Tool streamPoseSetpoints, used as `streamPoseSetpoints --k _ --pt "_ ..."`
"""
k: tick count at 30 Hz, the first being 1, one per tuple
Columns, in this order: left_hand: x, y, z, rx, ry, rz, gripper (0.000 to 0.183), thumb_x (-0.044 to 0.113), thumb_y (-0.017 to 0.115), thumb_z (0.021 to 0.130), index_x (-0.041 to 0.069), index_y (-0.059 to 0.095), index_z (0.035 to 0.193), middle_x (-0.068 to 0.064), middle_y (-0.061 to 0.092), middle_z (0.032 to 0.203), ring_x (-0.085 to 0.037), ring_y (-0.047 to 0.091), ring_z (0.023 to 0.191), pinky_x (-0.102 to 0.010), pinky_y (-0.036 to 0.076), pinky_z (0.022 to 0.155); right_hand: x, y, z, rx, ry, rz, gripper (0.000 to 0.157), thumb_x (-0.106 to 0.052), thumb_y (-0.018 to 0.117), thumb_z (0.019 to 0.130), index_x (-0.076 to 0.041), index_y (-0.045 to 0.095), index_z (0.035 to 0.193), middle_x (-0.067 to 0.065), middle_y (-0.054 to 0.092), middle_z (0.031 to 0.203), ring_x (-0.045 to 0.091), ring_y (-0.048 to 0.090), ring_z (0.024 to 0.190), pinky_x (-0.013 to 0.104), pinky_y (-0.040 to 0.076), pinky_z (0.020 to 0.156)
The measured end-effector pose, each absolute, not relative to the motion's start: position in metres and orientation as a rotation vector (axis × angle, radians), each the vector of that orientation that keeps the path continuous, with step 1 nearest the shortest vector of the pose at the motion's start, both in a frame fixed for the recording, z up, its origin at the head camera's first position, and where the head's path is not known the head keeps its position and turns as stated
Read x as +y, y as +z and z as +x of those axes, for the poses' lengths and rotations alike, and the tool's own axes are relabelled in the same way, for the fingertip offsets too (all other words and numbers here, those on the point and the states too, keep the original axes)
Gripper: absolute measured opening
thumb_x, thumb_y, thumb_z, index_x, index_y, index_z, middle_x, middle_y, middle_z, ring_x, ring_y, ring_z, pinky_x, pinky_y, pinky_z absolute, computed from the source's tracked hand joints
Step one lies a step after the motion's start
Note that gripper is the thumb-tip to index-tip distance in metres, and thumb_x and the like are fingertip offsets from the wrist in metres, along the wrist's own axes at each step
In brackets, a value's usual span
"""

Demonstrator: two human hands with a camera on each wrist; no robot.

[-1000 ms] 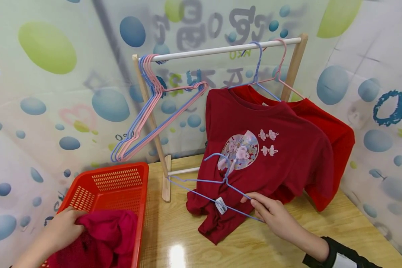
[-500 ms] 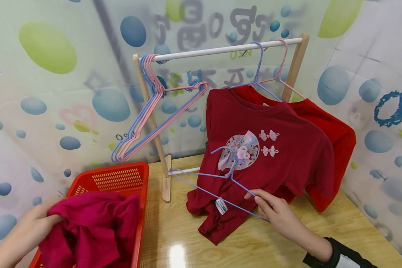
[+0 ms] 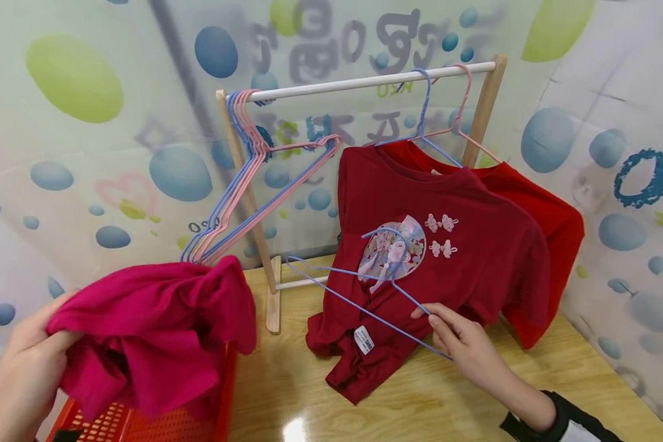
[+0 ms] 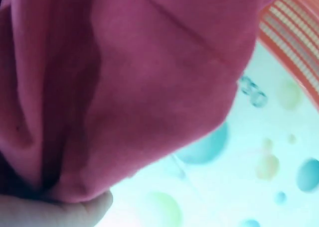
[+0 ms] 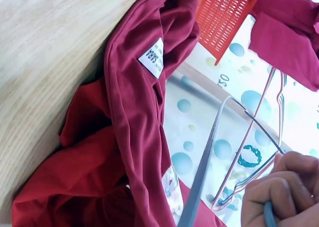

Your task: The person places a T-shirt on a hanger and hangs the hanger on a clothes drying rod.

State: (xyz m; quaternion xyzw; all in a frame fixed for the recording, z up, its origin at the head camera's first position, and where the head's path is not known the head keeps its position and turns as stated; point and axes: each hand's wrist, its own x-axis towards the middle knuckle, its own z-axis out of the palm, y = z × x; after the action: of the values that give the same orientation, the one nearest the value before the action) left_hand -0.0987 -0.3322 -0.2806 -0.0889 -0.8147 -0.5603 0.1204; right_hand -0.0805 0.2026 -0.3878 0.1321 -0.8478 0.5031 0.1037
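In the head view my left hand (image 3: pixel 24 359) grips a bunched magenta cloth garment (image 3: pixel 155 325) by its edge, lifted over the red basket (image 3: pixel 229 380). The left wrist view is mostly filled by the garment's folds, with one finger (image 4: pixel 75 211) at its lower edge. My right hand (image 3: pixel 464 341) pinches one end of a bare blue wire hanger (image 3: pixel 410 298), whose hook points up and left. Behind this hanger hangs a dark red T-shirt (image 3: pixel 447 190) with a round patterned patch. In the right wrist view the fingers (image 5: pixel 286 187) are curled at the hanger.
A clothes rack with a white rail (image 3: pixel 359 83) and wooden posts stands on the wooden table (image 3: pixel 276 399). Several blue and pink hangers (image 3: pixel 259 147) hang at its left end. A brighter red garment (image 3: pixel 558 209) hangs behind the T-shirt. A printed curtain backs everything.
My left hand has raised the magenta garment up from inside the basket, toward the camera. My right hand has moved slightly right, and the hanger has tilted, its hook shifting up and right.
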Motion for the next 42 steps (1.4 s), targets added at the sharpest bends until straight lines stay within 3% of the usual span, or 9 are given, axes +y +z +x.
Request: streamPoseSetpoints --k 7,21,23,26,30,35,40,42 --pt "-0.283 -0.268 -0.102 -2.055 -2.017 -0.381 0.029 0.003 0.044 0.098 -0.002 0.06 0.122 -0.008 0.064 0.109 -0.014 0.058 0.096 -0.023 0.047 0.077 0.208 -0.385 -0.08 -2.477 1.474 0.356 0.019 -0.016 0.046 0.101 -0.016 0.062 0.112 0.001 0.041 0.055 0.009 0.039 0.05 0.026 0.034 0.047" --pt "-0.203 -0.259 -0.109 -2.211 -2.066 -0.479 0.043 0.022 0.043 0.102 0.004 0.048 0.14 -0.01 0.05 0.137 -0.015 0.051 0.119 -0.025 0.043 0.094 0.22 -0.384 -0.078 -2.45 1.446 0.317 0.02 -0.013 0.045 0.101 -0.013 0.062 0.111 -0.001 0.04 0.057 0.01 0.039 0.051 0.027 0.033 0.047" --pt "-0.193 -0.261 -0.113 -2.27 -2.001 -0.501 0.04 0.022 0.044 0.102 0.005 0.051 0.137 -0.01 0.053 0.132 -0.015 0.053 0.114 -0.026 0.044 0.09 0.221 -0.383 -0.078 -2.457 1.439 0.305 0.02 -0.013 0.045 0.101 -0.014 0.062 0.111 -0.001 0.04 0.058 0.01 0.039 0.051 0.027 0.033 0.047" --pt "-0.18 -0.269 -0.12 -2.405 -1.858 -0.515 0.029 0.021 0.046 0.101 0.006 0.059 0.122 -0.009 0.059 0.11 -0.013 0.057 0.092 -0.027 0.047 0.077 0.222 -0.382 -0.077 -2.471 1.431 0.278 0.02 -0.013 0.045 0.101 -0.015 0.061 0.112 0.001 0.041 0.058 0.011 0.039 0.051 0.027 0.033 0.046" --pt "-0.169 -0.282 -0.129 -2.591 -1.647 -0.506 0.014 0.014 0.049 0.098 0.008 0.061 0.103 -0.008 0.054 0.083 -0.015 0.052 0.068 -0.03 0.044 0.061 0.222 -0.383 -0.077 -2.489 1.428 0.247 0.019 -0.015 0.046 0.101 -0.016 0.061 0.111 0.003 0.042 0.06 0.011 0.04 0.052 0.027 0.034 0.047" --pt "-0.162 -0.3 -0.142 -2.816 -1.397 -0.472 0.018 0.011 0.052 0.095 0.009 0.064 0.109 -0.004 0.061 0.088 -0.015 0.052 0.073 -0.028 0.044 0.066 0.221 -0.384 -0.079 -2.485 1.425 0.251 0.019 -0.014 0.046 0.1 -0.016 0.061 0.112 0.005 0.042 0.06 0.012 0.04 0.052 0.028 0.033 0.047" --pt "-0.158 -0.314 -0.149 -2.995 -1.204 -0.486 0.009 0.009 0.055 0.092 0.008 0.061 0.098 -0.002 0.05 0.07 -0.015 0.045 0.061 -0.028 0.038 0.056 0.22 -0.385 -0.081 -2.468 1.436 0.288 0.02 -0.012 0.045 0.1 -0.015 0.061 0.112 0.006 0.042 0.06 0.013 0.04 0.052 0.028 0.033 0.048" --pt "-0.157 -0.318 -0.149 -3.018 -1.152 -0.528 0.01 0.008 0.056 0.091 0.007 0.061 0.1 -0.001 0.051 0.07 -0.015 0.045 0.061 -0.028 0.038 0.056 0.219 -0.385 -0.082 -2.467 1.433 0.29 0.02 -0.012 0.045 0.101 -0.015 0.061 0.113 0.006 0.043 0.06 0.013 0.041 0.053 0.028 0.033 0.048"
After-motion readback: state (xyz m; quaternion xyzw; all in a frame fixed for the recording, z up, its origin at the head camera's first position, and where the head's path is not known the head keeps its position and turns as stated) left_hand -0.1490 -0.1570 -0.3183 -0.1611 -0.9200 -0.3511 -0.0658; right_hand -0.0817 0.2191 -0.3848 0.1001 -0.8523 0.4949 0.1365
